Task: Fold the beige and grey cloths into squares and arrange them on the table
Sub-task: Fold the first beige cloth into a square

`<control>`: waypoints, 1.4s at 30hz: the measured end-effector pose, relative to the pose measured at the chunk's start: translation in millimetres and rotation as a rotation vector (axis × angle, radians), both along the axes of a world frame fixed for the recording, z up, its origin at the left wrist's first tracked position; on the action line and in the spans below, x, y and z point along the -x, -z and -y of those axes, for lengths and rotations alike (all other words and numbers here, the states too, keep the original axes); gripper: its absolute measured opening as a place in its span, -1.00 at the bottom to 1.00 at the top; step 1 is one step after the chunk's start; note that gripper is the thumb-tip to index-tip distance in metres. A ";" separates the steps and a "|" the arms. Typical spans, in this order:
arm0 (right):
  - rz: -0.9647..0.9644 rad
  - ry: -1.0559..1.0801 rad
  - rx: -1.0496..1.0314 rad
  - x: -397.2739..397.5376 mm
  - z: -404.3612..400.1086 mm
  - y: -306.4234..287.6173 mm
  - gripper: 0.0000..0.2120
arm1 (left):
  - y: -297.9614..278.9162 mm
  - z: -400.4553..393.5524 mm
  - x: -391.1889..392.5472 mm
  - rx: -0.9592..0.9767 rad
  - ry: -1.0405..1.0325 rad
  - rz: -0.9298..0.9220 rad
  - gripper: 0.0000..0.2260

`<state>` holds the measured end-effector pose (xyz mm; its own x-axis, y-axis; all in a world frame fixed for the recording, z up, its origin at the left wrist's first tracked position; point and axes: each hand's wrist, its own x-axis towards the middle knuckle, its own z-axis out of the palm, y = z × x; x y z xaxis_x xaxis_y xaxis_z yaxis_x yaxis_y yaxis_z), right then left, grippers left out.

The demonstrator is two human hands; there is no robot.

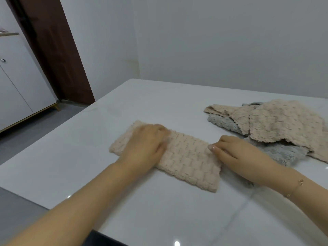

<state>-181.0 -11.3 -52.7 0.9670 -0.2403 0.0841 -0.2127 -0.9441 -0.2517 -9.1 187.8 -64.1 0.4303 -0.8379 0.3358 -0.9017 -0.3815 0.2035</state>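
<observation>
Closest to me are two bare forearms coming in from the bottom edge, cut off by it, with a thin bracelet (300, 182) on the right wrist. They reach over the glossy white worktop (159, 210), whose near corner runs out of view below.

I've got the left hand (145, 144) lying flat on the folded beige cloth (188, 157), fingers stretched and pressing down. It's smeared with blur around the knuckles, so I can't separate the fingertips. The right hand (236, 151) sits at the cloth's right end, fingers loosely curled with the tips touching the edge; I can't tell for sure whether they pinch the fabric or only rest on it.

The cloth is a long strip with a woven block texture. Its long axis runs from the far left to the near right, and the near-right end is square-cut. The left hand and wrist hide part of its left half.

Further right, just beside the right hand, there's a loose heap: beige cloths (284, 121) draped over grey cloths (276, 151), overlapped so much I can't count them. The heap runs off the right edge.

Beyond the worktop I see a plain wall, a dark brown door (53, 50) and a white cabinet (16, 82), partly cropped at the left.
</observation>
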 end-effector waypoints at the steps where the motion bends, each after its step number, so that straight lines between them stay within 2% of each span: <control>1: 0.039 0.012 -0.083 2.5 4.7 -0.2 -0.42 | -2.4 5.2 24.0 0.011 0.143 -0.088 -0.64; 3: 0.101 0.038 -0.211 6.7 16.2 1.1 -0.36 | -0.3 11.5 66.1 -0.042 0.359 -0.096 -0.78; 5: 0.126 0.021 -0.286 11.9 24.7 5.0 -0.30 | 4.7 14.1 86.1 -0.037 0.428 -0.015 -0.77; 6: 0.134 0.008 -0.316 14.7 26.6 7.4 -0.35 | 4.8 14.9 89.8 -0.035 0.423 -0.008 -0.75; 9: 0.157 -0.016 -0.382 20.8 32.2 14.9 -0.75 | 3.9 15.5 92.7 -0.012 0.406 0.051 -0.79; 10: 0.153 -0.029 -0.392 22.5 34.5 16.9 -0.78 | 4.4 16.1 95.6 -0.020 0.406 0.103 -0.84; 12: 0.147 -0.040 -0.460 25.9 38.1 19.0 -0.72 | 9.3 18.1 103.9 -0.049 0.377 0.211 -0.90; 16: 0.147 -0.067 -0.530 30.5 39.4 16.8 -0.49 | 17.4 18.9 114.9 -0.064 0.293 0.236 -0.76; 18: 0.126 -0.100 -0.509 32.0 37.2 15.7 -0.49 | 20.2 15.9 113.9 -0.042 0.267 0.219 -0.67; 22: 0.146 -0.125 -0.493 31.7 35.5 18.0 -0.53 | 18.2 8.6 110.4 0.024 0.222 0.031 -0.61; 28: 0.214 -0.140 -0.445 30.5 31.9 22.4 -0.61 | 17.6 3.5 105.9 0.210 0.168 -0.189 -0.78; 32: 0.257 -0.128 -0.417 22.4 29.6 23.4 -0.73 | 17.4 2.9 108.8 0.304 0.120 -0.346 -0.91; 36: 0.224 -0.141 -0.415 17.3 28.9 19.7 -0.84 | 13.9 0.6 114.4 0.368 0.047 -0.443 -0.87; 39: 0.195 -0.141 -0.553 22.3 26.8 6.8 -0.86 | 5.8 -4.9 117.9 0.508 -0.040 -0.685 -0.79; 42: 0.143 -0.194 -0.705 29.1 23.6 -8.2 -0.68 | -5.5 -13.1 115.8 0.597 -0.060 -0.953 -0.82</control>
